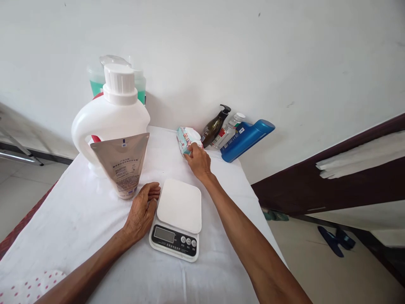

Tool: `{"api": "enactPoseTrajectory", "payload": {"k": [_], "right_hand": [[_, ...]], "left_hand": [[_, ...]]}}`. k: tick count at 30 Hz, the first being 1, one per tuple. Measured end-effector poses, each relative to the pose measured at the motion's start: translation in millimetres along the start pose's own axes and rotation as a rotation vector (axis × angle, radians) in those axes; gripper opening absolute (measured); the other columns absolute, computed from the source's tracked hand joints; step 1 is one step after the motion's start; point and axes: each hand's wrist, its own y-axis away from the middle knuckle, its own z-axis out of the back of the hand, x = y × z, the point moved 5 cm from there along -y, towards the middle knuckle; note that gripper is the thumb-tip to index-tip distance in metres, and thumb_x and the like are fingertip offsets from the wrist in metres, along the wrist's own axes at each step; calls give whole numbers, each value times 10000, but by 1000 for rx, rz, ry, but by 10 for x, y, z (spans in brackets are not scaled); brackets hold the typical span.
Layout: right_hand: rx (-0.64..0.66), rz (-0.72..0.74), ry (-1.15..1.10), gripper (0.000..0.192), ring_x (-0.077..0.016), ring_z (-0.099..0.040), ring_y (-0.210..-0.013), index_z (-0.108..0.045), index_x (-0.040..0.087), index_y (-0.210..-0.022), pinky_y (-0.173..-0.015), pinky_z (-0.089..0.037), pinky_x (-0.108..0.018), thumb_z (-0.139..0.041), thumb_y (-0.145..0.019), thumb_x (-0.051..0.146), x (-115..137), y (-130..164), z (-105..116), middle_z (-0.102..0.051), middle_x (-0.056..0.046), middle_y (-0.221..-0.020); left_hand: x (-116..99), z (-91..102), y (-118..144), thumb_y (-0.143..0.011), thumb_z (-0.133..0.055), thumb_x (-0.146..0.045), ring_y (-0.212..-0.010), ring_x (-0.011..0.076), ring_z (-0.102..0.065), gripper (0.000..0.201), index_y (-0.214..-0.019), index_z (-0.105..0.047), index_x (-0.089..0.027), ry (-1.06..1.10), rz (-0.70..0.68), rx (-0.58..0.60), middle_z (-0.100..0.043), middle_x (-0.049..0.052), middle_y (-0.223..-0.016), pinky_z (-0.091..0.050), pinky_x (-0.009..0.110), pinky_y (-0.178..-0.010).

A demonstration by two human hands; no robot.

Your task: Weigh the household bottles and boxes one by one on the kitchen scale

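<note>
Count one jug [118,118] half-blocking one green container [95,87], one scale [179,204], one tube [123,166], one blue bottle [245,140], one pump bottle [214,128], one wipes pack [183,139] beside it. Touches pack with right hand [200,162], cannot tell if gripping; rests left hand [142,209], released, by scale.

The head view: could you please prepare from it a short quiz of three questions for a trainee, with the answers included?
1. Multiple choice. Which thing does the right hand touch?
a) the blue bottle
b) the small printed pack
c) the white jug

2. True or false: the left hand is gripping the handle of the white jug.

3. Open question. How many round buttons are on the panel of the scale?

Key: 1. b. 2. False; it is beside the scale, at its left edge. 3. Three.
</note>
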Motion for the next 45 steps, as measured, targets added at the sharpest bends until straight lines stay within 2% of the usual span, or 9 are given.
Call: {"api": "enactPoseTrajectory", "payload": {"k": [8, 13, 15, 21, 25, 29, 32, 39, 45], "right_hand": [[70, 6, -57, 107, -256, -575, -840, -532, 231, -873, -786, -437, -380, -602, -811, 179, 165, -370, -153, -676, -83, -894], [82, 6, -220, 232, -241, -623, -811, -591, 212, -931, -826, -511, -423, -738, -775, 299, 377, -177, 92, -697, -80, -952], [96, 30, -420, 309, -254, -666, -868, -629, 215, -980, -845, -546, -446, -776, -806, 425, 587, -34, 288, -714, -75, -975], [433, 251, -886, 644, -277, -657, -1225, -643, 269, -1175, -1000, -565, -452, -920, -706, 611, 1655, 548, 566, -721, -75, -1255], [379, 220, -952, 515, -244, -715, -1051, -658, 267, -1112, -959, -583, -426, -877, -779, 592, 2012, 748, 426, -771, -42, -1146], [337, 137, -1052, 412, -247, -744, -972, -713, 235, -984, -871, -606, -376, -830, -822, 595, 2016, 791, 266, -807, -39, -1021], [213, 92, -1019, 415, -247, -750, -900, -733, 220, -938, -827, -616, -377, -834, -810, 602, 1916, 796, 334, -810, -40, -950], [-192, 140, -924, 335, -296, -735, -1105, -743, 259, -1051, -954, -626, -500, -801, -880, 541, 1634, 871, 1152, -782, -63, -1062], [-287, 44, -828, 272, -311, -760, -944, -746, 260, -884, -887, -645, -549, -889, -816, 482, 1213, 1109, 1512, -790, -69, -964]], "left_hand": [[1, -5, -7, -857, -558, -141, -1112, 258, -728, 404, -1255, -613, -179, 11, -13, -4, -726, 135, -1231, -601, 500, -1031], [52, -30, -5, -834, -522, -90, -1113, 247, -715, 440, -1260, -604, -165, 19, -39, -12, -715, 142, -1212, -602, 479, -1026], [57, -26, -4, -814, -520, -67, -1097, 238, -712, 458, -1250, -611, -169, 10, -58, -17, -716, 131, -1184, -605, 459, -1012], [0, -6, -6, -774, -508, -38, -1054, 240, -698, 452, -1187, -618, -184, -5, -122, -29, -715, 108, -1114, -602, 433, -961], [-58, 6, -17, -764, -488, -24, -948, 236, -678, 327, -1013, -598, -204, -63, -166, -46, -711, 82, -999, -588, 424, -907], [-36, 4, -25, -753, -492, -16, -959, 240, -678, 379, -1068, -595, -200, -34, -162, -41, -709, 81, -998, -584, 425, -921], [15, -18, -27, -755, -492, -13, -987, 240, -685, 412, -1106, -607, -196, -1, -153, -13, -712, 83, -1015, -585, 422, -942], [67, -17, -6, -761, -494, -2, -1006, 234, -688, 452, -1150, -611, -201, -81, -158, -22, -700, 103, -1112, -598, 435, -962], [47, -13, 10, -800, -479, -15, -1079, 245, -696, 459, -1214, -597, -176, -102, -149, 4, -703, 125, -1152, -589, 466, -1012]]}}
